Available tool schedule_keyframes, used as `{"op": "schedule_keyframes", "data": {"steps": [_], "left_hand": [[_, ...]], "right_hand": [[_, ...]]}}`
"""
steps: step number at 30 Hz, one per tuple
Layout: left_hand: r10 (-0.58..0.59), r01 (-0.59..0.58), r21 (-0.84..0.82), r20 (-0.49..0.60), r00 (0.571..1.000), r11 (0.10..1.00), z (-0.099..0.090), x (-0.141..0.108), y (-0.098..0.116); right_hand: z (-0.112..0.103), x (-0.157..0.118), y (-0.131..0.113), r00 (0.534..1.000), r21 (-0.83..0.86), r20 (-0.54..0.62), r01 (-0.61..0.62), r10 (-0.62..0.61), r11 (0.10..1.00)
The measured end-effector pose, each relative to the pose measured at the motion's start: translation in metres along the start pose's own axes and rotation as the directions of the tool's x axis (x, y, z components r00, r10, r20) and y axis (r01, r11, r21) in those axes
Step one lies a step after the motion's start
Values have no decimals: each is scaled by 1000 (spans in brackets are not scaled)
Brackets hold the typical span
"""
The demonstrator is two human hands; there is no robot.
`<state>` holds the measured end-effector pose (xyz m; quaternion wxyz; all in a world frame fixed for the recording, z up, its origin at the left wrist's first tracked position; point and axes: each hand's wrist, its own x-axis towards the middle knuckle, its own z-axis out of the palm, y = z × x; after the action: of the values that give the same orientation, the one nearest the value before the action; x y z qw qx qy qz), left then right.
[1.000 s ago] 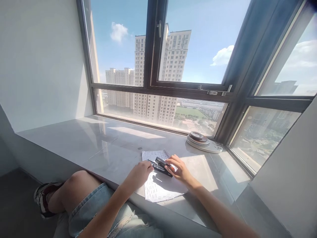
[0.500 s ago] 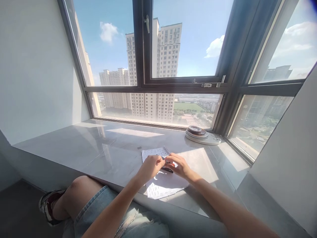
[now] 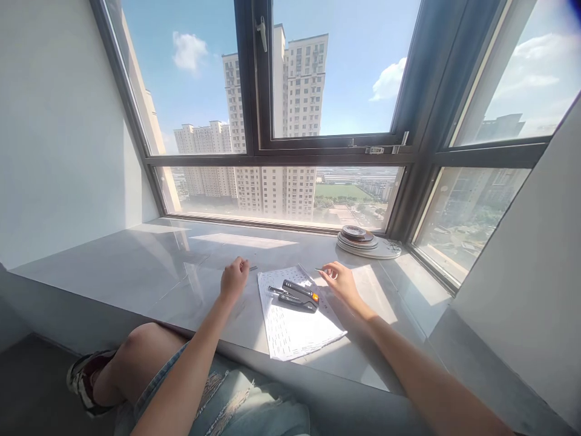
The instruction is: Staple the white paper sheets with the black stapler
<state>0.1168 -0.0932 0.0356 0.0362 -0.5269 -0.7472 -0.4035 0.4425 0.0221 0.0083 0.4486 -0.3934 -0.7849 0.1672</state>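
Note:
A black stapler [image 3: 297, 295] with an orange patch lies spread apart on printed paper sheets [image 3: 304, 333]. My right hand [image 3: 339, 281], just right of the sheets, pinches a small thin strip of staples [image 3: 318, 269] between thumb and fingertips. Left of the sheets is my left hand [image 3: 234, 278], its fingers curled closed; whether anything is inside them is hidden. Close beside those fingers, a small grey staple strip [image 3: 253, 267] lies on the sill. Neither hand touches the stapler.
The wide grey stone windowsill [image 3: 181, 278] carries everything here. Several stacked plates [image 3: 358, 245] stand at the back right near the window frame [image 3: 399, 206]. My bent knee [image 3: 140, 339] rests against the sill's front edge.
Both hands have let go of the stapler and moved apart, left hand leftward, right hand slightly right and up. The stapler now lies spread apart on the paper. A staple strip shows in the right fingertips.

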Motion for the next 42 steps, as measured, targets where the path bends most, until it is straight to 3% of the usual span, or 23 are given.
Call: {"op": "schedule_keyframes", "data": {"steps": [3, 5, 10, 16, 27, 37, 42], "left_hand": [[102, -119, 98, 170, 980, 988, 18, 2, -33], [195, -233, 149, 234, 952, 961, 27, -2, -43], [191, -242, 210, 237, 952, 947, 34, -3, -48], [192, -229, 158, 224, 956, 960, 37, -2, -56], [142, -228, 136, 461, 876, 964, 47, -1, -59], [187, -240, 132, 325, 927, 962, 29, -8, -43], [141, -191, 129, 321, 936, 973, 31, -8, -43]], "right_hand": [[-3, 4, 25, 968, -65, 47, -242, 246, 968], [-5, 3, 34, 941, -77, 68, -325, 331, 942], [-6, 4, 38, 924, -75, 52, -376, 380, 924], [-3, 7, 38, 898, -36, 11, -439, 439, 898], [5, 9, 48, 902, -1, 60, -428, 427, 904], [13, 9, 57, 955, 52, 28, -295, 294, 954], [18, 9, 40, 982, 129, -80, -163, 174, 978]]}}
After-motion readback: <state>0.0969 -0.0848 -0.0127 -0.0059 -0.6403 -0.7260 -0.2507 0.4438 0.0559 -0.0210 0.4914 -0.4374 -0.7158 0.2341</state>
